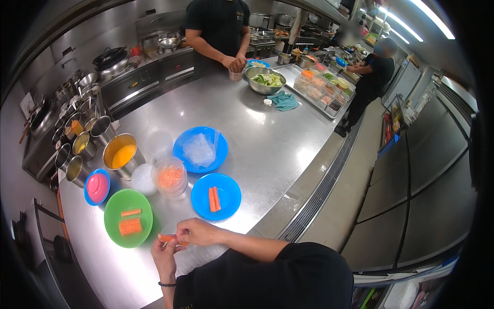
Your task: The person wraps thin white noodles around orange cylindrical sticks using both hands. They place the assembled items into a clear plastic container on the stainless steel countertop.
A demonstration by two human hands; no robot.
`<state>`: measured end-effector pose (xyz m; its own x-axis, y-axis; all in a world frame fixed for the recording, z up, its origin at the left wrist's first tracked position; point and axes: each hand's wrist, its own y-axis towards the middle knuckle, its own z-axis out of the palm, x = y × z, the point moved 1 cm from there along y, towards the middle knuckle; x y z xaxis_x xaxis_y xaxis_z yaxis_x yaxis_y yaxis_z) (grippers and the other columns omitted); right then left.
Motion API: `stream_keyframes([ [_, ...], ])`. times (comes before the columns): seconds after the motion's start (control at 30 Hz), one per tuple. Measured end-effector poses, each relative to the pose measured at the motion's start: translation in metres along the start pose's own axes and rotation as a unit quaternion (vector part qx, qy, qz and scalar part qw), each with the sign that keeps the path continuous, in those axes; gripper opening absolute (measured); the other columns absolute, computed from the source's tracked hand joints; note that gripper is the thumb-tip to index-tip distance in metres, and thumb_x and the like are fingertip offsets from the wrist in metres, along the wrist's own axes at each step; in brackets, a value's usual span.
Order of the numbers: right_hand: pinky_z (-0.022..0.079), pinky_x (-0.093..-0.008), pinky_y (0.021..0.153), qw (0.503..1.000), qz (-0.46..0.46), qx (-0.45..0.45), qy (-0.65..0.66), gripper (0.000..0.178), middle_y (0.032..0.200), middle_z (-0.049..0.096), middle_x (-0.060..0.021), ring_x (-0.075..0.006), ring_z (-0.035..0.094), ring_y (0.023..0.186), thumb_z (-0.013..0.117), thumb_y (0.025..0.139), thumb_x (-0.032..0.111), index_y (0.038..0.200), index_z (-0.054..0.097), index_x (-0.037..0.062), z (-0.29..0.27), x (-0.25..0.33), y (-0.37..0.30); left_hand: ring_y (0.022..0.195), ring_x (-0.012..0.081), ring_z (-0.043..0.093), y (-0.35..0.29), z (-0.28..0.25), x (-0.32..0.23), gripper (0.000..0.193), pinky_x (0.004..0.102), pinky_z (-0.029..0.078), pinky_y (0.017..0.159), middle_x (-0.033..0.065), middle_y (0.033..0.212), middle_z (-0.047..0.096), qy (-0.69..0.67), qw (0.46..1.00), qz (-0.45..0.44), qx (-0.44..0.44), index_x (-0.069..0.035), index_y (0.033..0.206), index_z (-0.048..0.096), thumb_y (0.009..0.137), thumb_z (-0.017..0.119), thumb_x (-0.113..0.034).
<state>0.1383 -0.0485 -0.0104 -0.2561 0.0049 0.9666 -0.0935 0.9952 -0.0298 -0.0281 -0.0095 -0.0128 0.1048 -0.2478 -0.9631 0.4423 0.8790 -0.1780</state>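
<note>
Fingers (182, 233) on stick (165, 238); shirt print (240, 15) illeg.

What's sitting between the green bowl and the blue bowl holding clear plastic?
A clear tub of orange shreds stands between the green bowl and that blue bowl, in the head view.

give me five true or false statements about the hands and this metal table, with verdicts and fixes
1. The left hand holds an orange stick, with the right hand close against it. True.
2. The dark bracelet is on the right wrist. False: it is on the left wrist.
3. The green bowl holds orange sticks. True.
4. The crumpled clear plastic lies in the green bowl. False: it lies in a blue bowl.
5. The teal cloth lies beside the metal bowl of greens. True.
</note>
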Motion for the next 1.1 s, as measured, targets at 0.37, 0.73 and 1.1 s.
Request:
stream_keyframes([
  [0.37, 0.045, -0.0279, 0.065, 0.999, -0.013, 0.03, 0.03, 0.019, 0.078, 0.06, -0.0053, -0.0122, 0.054, 0.069, 0.062, 0.085, 0.017, 0.092, 0.061, 0.0005, 0.006, 0.014, -0.005, 0.066, 0.0141, 0.06, 0.005, -0.013, 0.019, 0.017, 0.028, 0.055, 0.061, 0.0081, 0.082, 0.06, 0.008, 0.998, 0.059, -0.001, 0.001, 0.084, 0.053, 0.083, 0.066, -0.009],
  [0.73, 0.045, -0.031, 0.073, 0.995, -0.011, -0.036, 0.09, 0.022, 0.085, 0.063, -0.0108, -0.0184, 0.059, 0.08, 0.061, 0.084, 0.018, 0.098, 0.065, 0.002, -0.002, -0.019, -0.008, 0.085, 0.019, 0.063, 0.0, 0.007, 0.0, 0.026, 0.0298, 0.057, 0.065, 0.0125, 0.097, 0.062, -0.019, 0.996, -0.001, 0.082, 0.007, 0.105, 0.053, 0.088, 0.06, -0.012],
  [1.1, 0.047, -0.03, 0.073, 0.995, 0.029, -0.092, 0.021, 0.017, 0.084, 0.061, -0.0112, -0.0167, 0.06, 0.08, 0.064, 0.082, 0.015, 0.092, 0.063, 0.002, 0.015, 0.01, -0.017, 0.076, 0.0158, 0.061, -0.001, 0.001, 0.007, 0.021, 0.0254, 0.053, 0.059, 0.0114, 0.095, 0.062, -0.022, 0.998, 0.047, 0.027, 0.004, 0.101, 0.056, 0.087, 0.061, -0.011],
])
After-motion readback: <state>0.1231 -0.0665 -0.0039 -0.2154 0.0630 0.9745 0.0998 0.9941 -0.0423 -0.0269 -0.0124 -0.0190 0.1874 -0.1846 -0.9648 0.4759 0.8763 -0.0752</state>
